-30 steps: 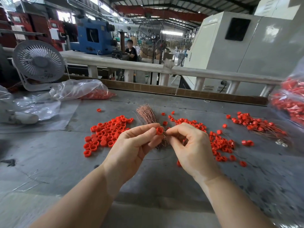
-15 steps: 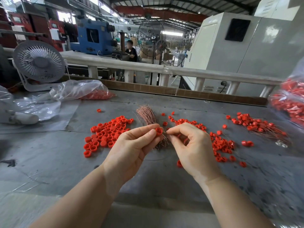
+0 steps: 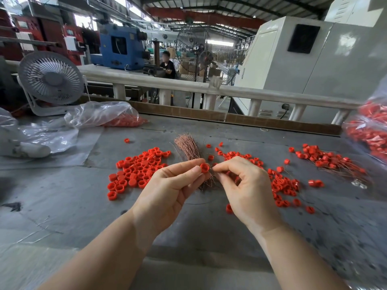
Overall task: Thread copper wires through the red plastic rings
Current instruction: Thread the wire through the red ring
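Here I see my left hand (image 3: 167, 185) raised over the grey counter (image 3: 62, 201), its thumb and forefinger pinching one small red plastic ring (image 3: 204, 167) at the fingertips. My right hand (image 3: 247, 185) sits just beside it, thumb and forefinger pressed together right at the ring's edge; I take it they pinch a thin copper wire, though the strand is too fine for me to make out, and the other fingers (image 3: 230, 178) curl loosely under.

Behind the ring, a bundle of thin copper wires (image 3: 188, 148) lies on the counter, fanned at its far end and running under my left hand's fingertips. A heap of loose red plastic rings (image 3: 138, 170) lies left of the bundle. More red rings (image 3: 282, 185) are scattered right of it, partly hidden by my right hand. Farther right is a pile of red rings with copper wires sticking out (image 3: 326, 159).

A clear plastic bag holding red rings (image 3: 117, 118) rests at the far left of the counter, near a small grey desk fan (image 3: 51, 80). Another clear bag of red parts (image 3: 370, 130) stands at the right edge.
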`<state>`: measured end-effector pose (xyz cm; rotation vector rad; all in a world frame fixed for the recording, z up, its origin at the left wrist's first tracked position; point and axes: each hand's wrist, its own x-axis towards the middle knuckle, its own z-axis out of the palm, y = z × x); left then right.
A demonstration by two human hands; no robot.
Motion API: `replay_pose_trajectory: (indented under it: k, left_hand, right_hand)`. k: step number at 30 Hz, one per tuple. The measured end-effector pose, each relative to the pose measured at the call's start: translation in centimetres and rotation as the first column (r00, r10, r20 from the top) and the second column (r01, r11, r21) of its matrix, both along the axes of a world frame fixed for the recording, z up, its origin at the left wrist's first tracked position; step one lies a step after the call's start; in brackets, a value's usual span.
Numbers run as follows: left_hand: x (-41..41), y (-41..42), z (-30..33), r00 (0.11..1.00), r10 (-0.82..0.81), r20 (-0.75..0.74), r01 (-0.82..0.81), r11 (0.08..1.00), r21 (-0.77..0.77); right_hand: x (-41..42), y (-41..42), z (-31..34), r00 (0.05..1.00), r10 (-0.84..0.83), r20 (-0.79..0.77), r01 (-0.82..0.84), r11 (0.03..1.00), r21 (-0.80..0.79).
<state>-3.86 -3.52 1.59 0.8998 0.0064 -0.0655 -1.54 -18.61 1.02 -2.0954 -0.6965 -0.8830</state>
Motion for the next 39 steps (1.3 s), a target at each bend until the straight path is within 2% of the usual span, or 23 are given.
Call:
replay_pose_trajectory:
  k: [39]
  left_hand:
    - [-0.04, -0.08, -0.03, 0.999, -0.038, 0.012, 0.038, 0.999, 0.007]
  right_hand:
    - [0.06, 0.05, -0.01, 0.995, 0.015, -0.098, -0.008, 0.997, 0.076]
